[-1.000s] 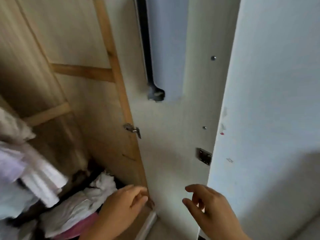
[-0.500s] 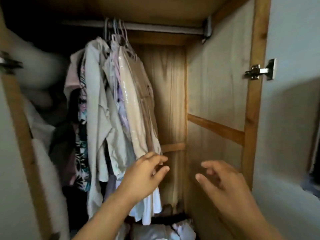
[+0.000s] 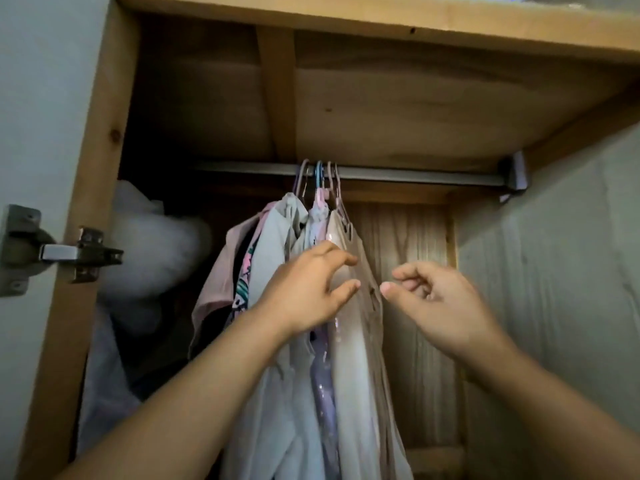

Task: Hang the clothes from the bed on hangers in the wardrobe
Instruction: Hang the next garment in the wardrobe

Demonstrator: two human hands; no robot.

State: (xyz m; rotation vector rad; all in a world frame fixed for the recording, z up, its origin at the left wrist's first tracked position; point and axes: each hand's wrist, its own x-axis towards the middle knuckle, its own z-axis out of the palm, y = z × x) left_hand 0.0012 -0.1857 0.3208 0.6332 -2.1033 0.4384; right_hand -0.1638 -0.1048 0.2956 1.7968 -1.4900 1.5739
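Head view: hanging clothes (image 3: 349, 306) bunched mid-rail inside the wardrobe (image 3: 100, 140), directly behind and between both hands. Hangers (image 3: 320, 178), pink and blue hooks, sit packed together on the metal rail (image 3: 415, 174), above the left hand. Left hand (image 3: 308, 292) is up in front of the clothes, grip open, fingers spread and slightly bent, thumb and forefinger apart over the beige garment (image 3: 360, 341); contact with the fabric can't be confirmed. Right hand (image 3: 440, 303) is just right of the beige garment, fingers loosely curled, holding nothing, thumb tip pointing toward the left hand's; small gap between the two. Left of the left hand: pink top (image 3: 221, 271), patterned piece (image 3: 244, 282), grey-white shirt (image 3: 273, 237). Further left, a white soft bundle (image 3: 152, 251) in the dark corner, then the door hinge (image 3: 59, 251) on the frame. Right of the right hand: bare wood back panel (image 3: 412, 237), side wall, rail bracket (image 3: 516, 174) up top.
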